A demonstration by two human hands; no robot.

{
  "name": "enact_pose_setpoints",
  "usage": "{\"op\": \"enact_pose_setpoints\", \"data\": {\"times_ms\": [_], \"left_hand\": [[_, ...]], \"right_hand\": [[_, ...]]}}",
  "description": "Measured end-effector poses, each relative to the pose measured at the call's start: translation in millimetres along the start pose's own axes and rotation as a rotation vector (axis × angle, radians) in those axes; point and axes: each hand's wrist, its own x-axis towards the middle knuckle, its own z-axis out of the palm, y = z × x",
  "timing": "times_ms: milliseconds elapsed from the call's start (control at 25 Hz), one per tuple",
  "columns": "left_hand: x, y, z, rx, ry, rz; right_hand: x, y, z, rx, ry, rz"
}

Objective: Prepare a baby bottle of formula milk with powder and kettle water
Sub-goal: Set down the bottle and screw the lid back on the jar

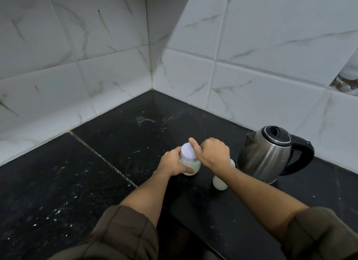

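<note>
Near the middle of the frame, the left hand (173, 163) holds the powder jar (190, 167) while the right hand (213, 153) grips its white lid (188, 151).

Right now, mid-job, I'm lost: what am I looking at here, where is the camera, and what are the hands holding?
There is only one picture, from a camera on the person's head, looking down at a black counter in a tiled corner. No machine: two bare hands. The left hand grips the side of a small jar of pale powder standing on the counter. The right hand is at its white lid, thumb up, seemingly twisting it. Under the right forearm stands the baby bottle, mostly hidden. A steel kettle with a black handle stands to the right, lid closed.
</note>
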Motion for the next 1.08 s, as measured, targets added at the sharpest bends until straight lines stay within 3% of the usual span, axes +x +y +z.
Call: {"op": "enact_pose_setpoints", "data": {"times_ms": [120, 280, 480, 600, 800, 920, 1000, 1080], "left_hand": [[0, 3, 0, 0.025, 0.011, -0.006], [1, 10, -2, 0.088, -0.012, -0.034], [0, 13, -3, 0.124, -0.004, -0.046], [-1, 11, -3, 0.121, 0.012, -0.034], [-1, 14, -4, 0.156, 0.015, -0.021], [1, 14, -4, 0.176, 0.013, -0.013], [1, 15, -5, 0.181, 0.011, -0.015], [2, 15, -5, 0.168, 0.009, -0.022]], "right_hand": [[1, 3, 0, 0.084, 0.024, -0.082], [1, -3, -4, 0.184, -0.274, -0.261], [11, -11, 0, 0.088, -0.405, -0.254], [14, -9, 0, -0.001, -0.368, -0.242], [10, -8, -1, -0.176, -0.155, -0.119], [16, -7, -4, -0.125, -0.053, -0.117], [24, -4, -5, 0.046, -0.142, -0.151], [28, -5, -10, 0.144, -0.385, -0.225]]}}
